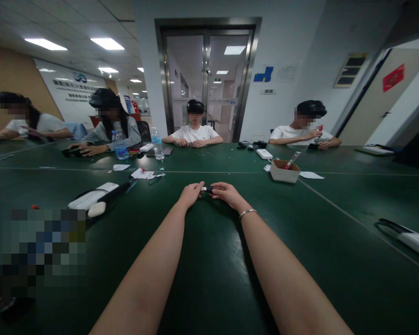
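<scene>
A small dark object with a silvery end [206, 189] is being held between the two hands, just above the green table [212, 279], out at the far reach of both forearms. Its make cannot be told at this size. The left hand [191, 193] is being kept curled, its fingertips pinched on the silvery end of the object. The right hand [226, 192] is being kept closed on the dark end, fingers folded over it; a thin bracelet [247, 212] is being worn at that wrist. The two hands are nearly touching across the object. Well beyond the right hand, a small cardboard box [284, 171] is being left open on the table. To the left, a white device [92, 197] is lying, well apart from the hands.
</scene>
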`<control>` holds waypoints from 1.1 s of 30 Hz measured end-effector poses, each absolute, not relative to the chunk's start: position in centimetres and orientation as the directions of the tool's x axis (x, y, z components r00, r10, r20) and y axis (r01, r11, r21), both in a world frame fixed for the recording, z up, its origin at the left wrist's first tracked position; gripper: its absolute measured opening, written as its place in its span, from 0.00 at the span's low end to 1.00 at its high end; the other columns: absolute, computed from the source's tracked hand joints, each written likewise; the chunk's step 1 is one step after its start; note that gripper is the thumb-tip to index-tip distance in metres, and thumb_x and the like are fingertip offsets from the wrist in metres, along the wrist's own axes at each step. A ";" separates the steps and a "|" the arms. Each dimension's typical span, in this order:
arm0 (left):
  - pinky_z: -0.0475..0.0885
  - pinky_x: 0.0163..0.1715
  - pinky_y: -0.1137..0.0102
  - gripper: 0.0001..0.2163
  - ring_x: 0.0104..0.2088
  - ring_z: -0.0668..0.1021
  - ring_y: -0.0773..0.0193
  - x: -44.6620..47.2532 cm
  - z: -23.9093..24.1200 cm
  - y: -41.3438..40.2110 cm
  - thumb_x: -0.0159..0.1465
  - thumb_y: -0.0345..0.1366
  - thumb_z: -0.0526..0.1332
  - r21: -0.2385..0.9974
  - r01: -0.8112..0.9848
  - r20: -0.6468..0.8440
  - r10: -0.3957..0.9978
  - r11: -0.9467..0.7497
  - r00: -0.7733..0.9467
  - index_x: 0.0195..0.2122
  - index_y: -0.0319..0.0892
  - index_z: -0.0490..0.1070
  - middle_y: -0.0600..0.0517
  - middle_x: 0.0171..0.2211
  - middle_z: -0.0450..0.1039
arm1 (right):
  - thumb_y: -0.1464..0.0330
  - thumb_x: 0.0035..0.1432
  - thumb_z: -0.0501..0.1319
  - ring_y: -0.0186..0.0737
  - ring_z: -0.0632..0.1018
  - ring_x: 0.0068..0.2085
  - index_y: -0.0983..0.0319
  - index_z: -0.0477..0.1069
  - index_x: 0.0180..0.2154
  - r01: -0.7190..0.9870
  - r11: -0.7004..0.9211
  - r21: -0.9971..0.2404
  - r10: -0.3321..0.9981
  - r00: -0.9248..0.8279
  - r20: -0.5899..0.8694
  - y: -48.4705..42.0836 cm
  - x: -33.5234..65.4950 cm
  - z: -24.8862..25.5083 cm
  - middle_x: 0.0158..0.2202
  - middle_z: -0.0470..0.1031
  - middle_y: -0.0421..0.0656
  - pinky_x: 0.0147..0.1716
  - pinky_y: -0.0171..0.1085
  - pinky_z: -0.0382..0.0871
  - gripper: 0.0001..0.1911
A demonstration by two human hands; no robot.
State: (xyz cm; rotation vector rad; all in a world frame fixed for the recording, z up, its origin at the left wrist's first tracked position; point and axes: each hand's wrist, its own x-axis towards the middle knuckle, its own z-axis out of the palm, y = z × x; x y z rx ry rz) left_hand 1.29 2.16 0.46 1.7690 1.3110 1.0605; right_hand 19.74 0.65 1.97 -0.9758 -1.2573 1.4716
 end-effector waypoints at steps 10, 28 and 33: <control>0.66 0.25 0.74 0.11 0.25 0.72 0.68 1.5 0.8 1.9 0.54 0.35 0.60 0.937 0.222 0.235 0.957 -0.269 0.168 0.38 0.40 0.70 0.51 0.29 0.71 | 0.83 0.54 0.60 0.34 0.79 0.30 0.68 0.70 0.38 -0.147 -0.039 -0.988 0.973 -0.232 -0.004 0.7 19.8 2.0 0.33 0.76 0.46 0.28 0.27 0.75 0.10; 0.62 0.20 0.75 0.14 0.18 0.69 0.70 1.5 0.3 2.5 0.61 0.45 0.54 0.939 0.204 0.230 0.946 -0.278 0.230 0.36 0.39 0.70 0.55 0.18 0.67 | 0.83 0.53 0.60 0.36 0.79 0.33 0.67 0.71 0.39 -0.136 -0.025 -0.990 0.965 -0.263 0.012 1.0 19.9 1.6 0.33 0.76 0.46 0.30 0.28 0.75 0.11; 0.65 0.23 0.75 0.12 0.21 0.71 0.70 1.6 0.5 2.3 0.59 0.44 0.58 0.945 0.177 0.234 0.947 -0.274 0.219 0.36 0.40 0.68 0.54 0.22 0.70 | 0.82 0.54 0.60 0.36 0.79 0.33 0.67 0.70 0.39 -0.144 -0.017 -0.989 0.966 -0.259 0.021 1.2 20.0 1.3 0.33 0.76 0.46 0.30 0.29 0.75 0.11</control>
